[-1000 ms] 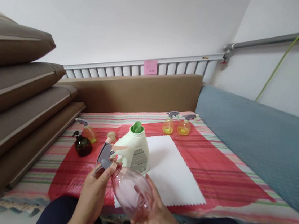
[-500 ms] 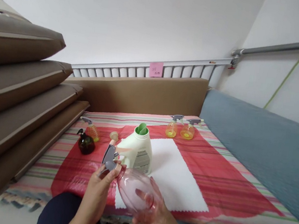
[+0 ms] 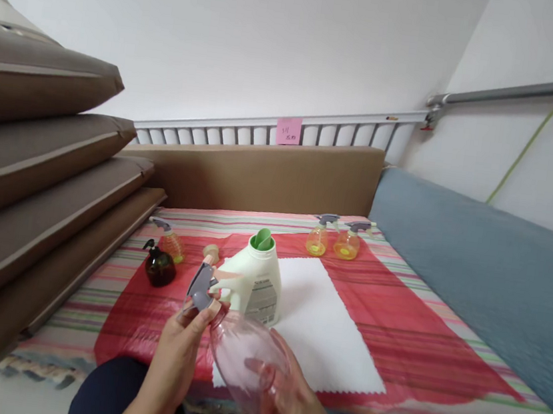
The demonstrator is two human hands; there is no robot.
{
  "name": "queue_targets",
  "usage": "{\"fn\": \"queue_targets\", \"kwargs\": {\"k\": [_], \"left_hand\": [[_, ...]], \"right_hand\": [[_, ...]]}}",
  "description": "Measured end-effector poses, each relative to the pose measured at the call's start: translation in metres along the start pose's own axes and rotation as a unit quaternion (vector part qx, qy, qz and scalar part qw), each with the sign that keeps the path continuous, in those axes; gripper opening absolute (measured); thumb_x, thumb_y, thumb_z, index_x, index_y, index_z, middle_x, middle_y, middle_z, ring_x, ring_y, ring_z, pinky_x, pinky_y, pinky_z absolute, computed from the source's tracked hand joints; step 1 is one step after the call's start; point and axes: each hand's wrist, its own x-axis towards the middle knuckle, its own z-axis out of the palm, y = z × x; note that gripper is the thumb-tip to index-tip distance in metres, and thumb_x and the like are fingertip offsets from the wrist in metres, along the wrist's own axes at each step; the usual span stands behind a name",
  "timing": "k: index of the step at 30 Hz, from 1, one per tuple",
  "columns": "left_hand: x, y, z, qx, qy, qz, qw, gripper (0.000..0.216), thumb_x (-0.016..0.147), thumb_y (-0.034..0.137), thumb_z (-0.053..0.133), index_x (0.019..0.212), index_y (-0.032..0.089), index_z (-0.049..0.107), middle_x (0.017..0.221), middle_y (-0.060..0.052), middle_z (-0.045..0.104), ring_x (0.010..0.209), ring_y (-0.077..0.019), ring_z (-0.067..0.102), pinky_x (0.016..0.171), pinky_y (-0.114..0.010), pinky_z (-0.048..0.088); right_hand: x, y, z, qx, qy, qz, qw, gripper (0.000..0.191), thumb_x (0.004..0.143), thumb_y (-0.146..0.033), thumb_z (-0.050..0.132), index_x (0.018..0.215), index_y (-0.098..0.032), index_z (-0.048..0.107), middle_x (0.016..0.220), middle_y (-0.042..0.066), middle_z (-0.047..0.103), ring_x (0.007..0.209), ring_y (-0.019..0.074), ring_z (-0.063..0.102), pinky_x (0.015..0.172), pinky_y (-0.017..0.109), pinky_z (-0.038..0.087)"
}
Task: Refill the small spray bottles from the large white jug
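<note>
I hold a clear pink spray bottle (image 3: 243, 354) tilted over my lap, near the front edge of the red cloth (image 3: 392, 329). My right hand (image 3: 290, 403) wraps around its round body from below. My left hand (image 3: 183, 350) pinches the grey spray head (image 3: 199, 285) at the bottle's neck. Just behind stands a pale green detergent jug (image 3: 254, 281) with a green spout, resting partly on a white cloth (image 3: 327, 327).
Two yellow spray bottles (image 3: 333, 237) stand at the back of the cloth. A dark brown pump bottle (image 3: 158, 266), an orange spray bottle (image 3: 169, 241) and a small tan cap (image 3: 210, 251) sit at the left. Brown cushions (image 3: 33, 170) stack at the left; a blue mat (image 3: 482, 259) lies right.
The view shifted slightly to the right and then settled. My left hand's fingers have shifted a little on the spray head; the bottle stays tilted in both hands.
</note>
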Motion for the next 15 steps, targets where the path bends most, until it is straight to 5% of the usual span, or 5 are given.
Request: {"fn": "queue_targets", "kwargs": {"k": [4,7,13,15], "left_hand": [[-0.002,0.005,0.003,0.008,-0.015,-0.013,1.0,0.031,0.063,0.033,0.08,0.086,0.014,0.072,0.085,-0.008,0.072,0.087,-0.0197,0.066,0.084,-0.027,0.048],[-0.004,0.007,0.004,0.01,-0.018,-0.017,1.0,0.03,0.062,0.035,0.079,0.082,0.014,0.072,0.08,-0.008,0.072,0.084,-0.0205,0.067,0.08,-0.028,0.049],[-0.003,0.004,-0.003,0.022,-0.016,-0.019,0.999,0.028,0.066,0.034,0.077,0.083,0.013,0.072,0.082,-0.009,0.073,0.082,-0.0209,0.067,0.079,-0.029,0.049],[-0.001,0.001,-0.005,0.024,-0.009,-0.019,0.999,0.028,0.065,0.034,0.077,0.083,0.013,0.072,0.082,-0.01,0.073,0.082,-0.0214,0.067,0.079,-0.03,0.048]], "right_hand": [[0.005,0.006,-0.011,0.043,-0.068,0.083,0.993,0.081,0.069,-0.066,0.062,0.131,-0.022,0.036,0.087,0.009,0.071,0.029,0.0008,0.042,0.029,0.012,0.027],[0.009,0.006,-0.011,0.073,-0.132,0.153,0.977,0.08,0.071,-0.078,0.044,0.121,-0.016,0.044,0.086,0.019,0.071,0.035,0.0056,0.051,0.029,0.011,0.014],[0.01,0.001,-0.007,0.106,-0.163,0.173,0.965,0.076,0.076,-0.075,0.04,0.122,-0.014,0.047,0.092,0.023,0.071,0.029,0.001,0.043,0.031,0.011,0.011],[0.011,0.003,-0.01,0.106,-0.171,0.194,0.96,0.082,0.072,-0.077,0.043,0.121,-0.012,0.05,0.088,0.02,0.072,0.032,0.0037,0.048,0.034,0.011,0.025]]}}
